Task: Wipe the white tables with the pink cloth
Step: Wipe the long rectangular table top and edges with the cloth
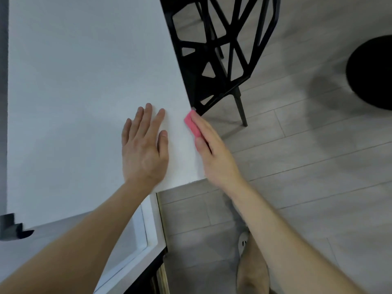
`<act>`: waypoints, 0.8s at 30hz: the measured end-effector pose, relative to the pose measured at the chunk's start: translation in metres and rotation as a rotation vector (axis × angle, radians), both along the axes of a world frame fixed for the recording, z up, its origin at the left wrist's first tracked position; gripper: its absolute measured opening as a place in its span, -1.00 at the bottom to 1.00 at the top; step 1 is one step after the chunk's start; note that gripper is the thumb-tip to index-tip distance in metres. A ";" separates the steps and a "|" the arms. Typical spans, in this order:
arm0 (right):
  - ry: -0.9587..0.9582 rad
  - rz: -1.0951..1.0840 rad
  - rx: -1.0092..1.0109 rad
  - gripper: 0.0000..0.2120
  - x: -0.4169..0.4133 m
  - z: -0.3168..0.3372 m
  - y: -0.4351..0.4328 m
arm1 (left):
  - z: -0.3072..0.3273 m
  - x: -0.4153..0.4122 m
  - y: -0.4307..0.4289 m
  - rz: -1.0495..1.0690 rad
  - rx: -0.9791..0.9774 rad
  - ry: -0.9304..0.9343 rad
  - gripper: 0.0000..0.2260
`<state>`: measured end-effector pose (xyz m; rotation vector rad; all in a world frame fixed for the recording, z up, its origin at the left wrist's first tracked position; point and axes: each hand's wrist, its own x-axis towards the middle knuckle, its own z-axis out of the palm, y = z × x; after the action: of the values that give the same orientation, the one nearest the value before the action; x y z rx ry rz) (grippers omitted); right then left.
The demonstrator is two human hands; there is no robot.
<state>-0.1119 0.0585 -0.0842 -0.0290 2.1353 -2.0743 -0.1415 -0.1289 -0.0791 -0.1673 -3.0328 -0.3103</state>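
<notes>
The pink cloth [191, 124] sits on the right-hand edge of the white table [74, 81], close to its near corner, folded into a narrow strip that seems to wrap over the rim. Its long axis runs along that edge, the far end pointing away from the person toward the black chair [222, 49], the near end under the thumb. The right hand [214, 153] pinches it there, thumb on the tabletop side and fingers laid down the outer side (how far they curl under is hidden). The left hand [144, 151] lies flat on the table just beside it, fingers spread and holding nothing, likely as a brace. To wipe this rim well, I would judge that the pinch should stay firm and the strip slide lengthwise along the edge, so top and side are cleaned together; the chair stands nearly against the edge just beyond the fingertips and could snag the cloth.
</notes>
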 end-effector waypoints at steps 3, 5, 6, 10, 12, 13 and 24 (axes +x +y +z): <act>-0.034 -0.024 -0.040 -0.52 0.083 0.005 0.008 | -0.001 -0.001 0.001 -0.006 -0.009 0.006 -0.52; -0.076 -0.021 -0.027 -0.53 0.067 0.006 0.008 | -0.001 0.000 0.000 -0.005 -0.007 0.011 -0.52; -0.080 -0.022 -0.008 -0.54 0.043 0.008 0.006 | -0.001 0.000 0.000 -0.006 -0.005 0.014 -0.52; -0.046 0.017 0.024 -0.51 -0.070 -0.004 -0.001 | -0.002 -0.001 -0.001 -0.008 -0.004 0.013 -0.53; -0.039 0.028 0.045 -0.47 -0.090 -0.006 -0.002 | -0.003 -0.001 -0.002 -0.012 0.000 0.019 -0.53; -0.034 0.033 0.035 -0.47 -0.085 -0.006 -0.003 | -0.004 -0.001 -0.002 -0.015 0.005 0.023 -0.53; -0.296 0.190 0.197 -0.47 0.115 0.015 0.077 | -0.001 -0.005 -0.004 -0.030 0.004 -0.018 -0.53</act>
<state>0.0035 0.1352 -0.0692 0.0905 2.0546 -1.6431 -0.1470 -0.1325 -0.0803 -0.2111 -3.0498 -0.3215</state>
